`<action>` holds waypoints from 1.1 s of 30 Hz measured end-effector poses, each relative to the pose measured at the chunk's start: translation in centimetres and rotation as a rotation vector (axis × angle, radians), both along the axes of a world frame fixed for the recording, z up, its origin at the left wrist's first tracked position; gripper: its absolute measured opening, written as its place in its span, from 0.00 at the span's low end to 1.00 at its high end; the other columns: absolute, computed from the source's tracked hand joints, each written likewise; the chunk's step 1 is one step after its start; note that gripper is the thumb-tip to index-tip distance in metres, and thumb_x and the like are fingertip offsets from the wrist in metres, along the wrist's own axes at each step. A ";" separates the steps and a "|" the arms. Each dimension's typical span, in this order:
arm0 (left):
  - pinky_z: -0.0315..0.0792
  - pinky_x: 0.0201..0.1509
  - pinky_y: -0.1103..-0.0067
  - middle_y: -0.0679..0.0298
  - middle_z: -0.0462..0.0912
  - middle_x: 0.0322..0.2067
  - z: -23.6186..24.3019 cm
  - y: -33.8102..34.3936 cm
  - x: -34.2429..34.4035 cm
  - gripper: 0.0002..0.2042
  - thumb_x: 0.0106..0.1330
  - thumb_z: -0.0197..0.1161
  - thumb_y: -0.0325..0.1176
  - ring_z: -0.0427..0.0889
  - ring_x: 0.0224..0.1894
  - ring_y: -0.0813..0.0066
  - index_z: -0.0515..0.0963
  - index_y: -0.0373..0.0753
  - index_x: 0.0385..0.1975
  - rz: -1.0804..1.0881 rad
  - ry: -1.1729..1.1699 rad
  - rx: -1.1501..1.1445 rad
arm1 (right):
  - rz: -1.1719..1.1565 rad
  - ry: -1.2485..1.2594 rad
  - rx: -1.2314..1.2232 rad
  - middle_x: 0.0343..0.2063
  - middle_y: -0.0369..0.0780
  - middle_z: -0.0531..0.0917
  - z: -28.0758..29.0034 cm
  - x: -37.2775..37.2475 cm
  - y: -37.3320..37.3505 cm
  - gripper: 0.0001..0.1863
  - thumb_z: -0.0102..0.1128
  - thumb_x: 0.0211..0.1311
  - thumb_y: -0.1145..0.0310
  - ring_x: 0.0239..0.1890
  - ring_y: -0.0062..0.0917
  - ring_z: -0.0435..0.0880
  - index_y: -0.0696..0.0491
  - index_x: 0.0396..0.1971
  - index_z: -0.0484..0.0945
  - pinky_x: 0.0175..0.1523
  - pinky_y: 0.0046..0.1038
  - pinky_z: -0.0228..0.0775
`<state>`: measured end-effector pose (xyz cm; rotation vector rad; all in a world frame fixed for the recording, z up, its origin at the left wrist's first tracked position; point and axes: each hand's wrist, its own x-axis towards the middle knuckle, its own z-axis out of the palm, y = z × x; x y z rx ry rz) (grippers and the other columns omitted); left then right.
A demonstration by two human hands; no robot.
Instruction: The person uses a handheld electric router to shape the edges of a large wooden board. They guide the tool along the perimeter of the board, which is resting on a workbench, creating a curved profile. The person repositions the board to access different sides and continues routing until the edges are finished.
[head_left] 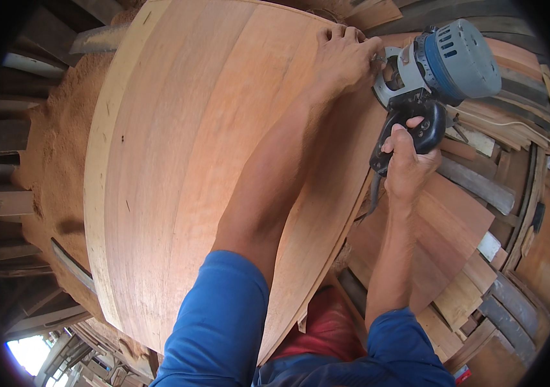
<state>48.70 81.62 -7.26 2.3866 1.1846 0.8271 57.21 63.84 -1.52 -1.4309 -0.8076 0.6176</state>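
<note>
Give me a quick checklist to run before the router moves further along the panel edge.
1. Right hand wrapped on the router handle: ok.
2. Left hand steadying at the router base, on the panel: ok.
3. Left fingers clear of the cutter: cannot tell, the bit is hidden.
4. Cord trailing away from the cut: ok.
5. Base sitting flat on the panel edge: cannot tell.
6. Panel clamped or otherwise fixed: cannot tell.
</note>
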 end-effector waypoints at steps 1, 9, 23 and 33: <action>0.56 0.62 0.52 0.59 0.81 0.52 0.0 0.1 0.1 0.11 0.66 0.66 0.48 0.69 0.62 0.49 0.81 0.62 0.47 0.011 -0.002 0.003 | -0.002 -0.002 0.002 0.25 0.36 0.80 0.0 0.0 0.1 0.09 0.61 0.61 0.79 0.20 0.16 0.76 0.55 0.40 0.74 0.26 0.22 0.71; 0.55 0.60 0.51 0.58 0.81 0.50 0.1 0.5 0.5 0.10 0.65 0.66 0.49 0.70 0.60 0.50 0.82 0.65 0.45 0.058 0.026 0.010 | -0.017 0.008 -0.036 0.26 0.37 0.81 0.3 0.2 0.9 0.08 0.61 0.61 0.78 0.21 0.15 0.76 0.56 0.40 0.75 0.27 0.22 0.72; 0.53 0.60 0.55 0.58 0.82 0.46 0.1 1.0 1.7 0.10 0.60 0.69 0.46 0.68 0.57 0.52 0.86 0.63 0.41 0.121 -0.045 -0.019 | -0.009 0.012 -0.033 0.26 0.37 0.81 0.2 1.1 2.1 0.08 0.60 0.61 0.78 0.21 0.15 0.76 0.57 0.39 0.74 0.28 0.21 0.71; 0.55 0.60 0.52 0.60 0.85 0.45 -0.3 2.4 3.1 0.11 0.63 0.66 0.49 0.73 0.55 0.52 0.84 0.61 0.43 0.189 0.003 0.054 | -0.054 0.015 -0.039 0.22 0.35 0.80 0.1 2.1 4.4 0.07 0.62 0.60 0.77 0.21 0.15 0.77 0.58 0.38 0.77 0.29 0.20 0.71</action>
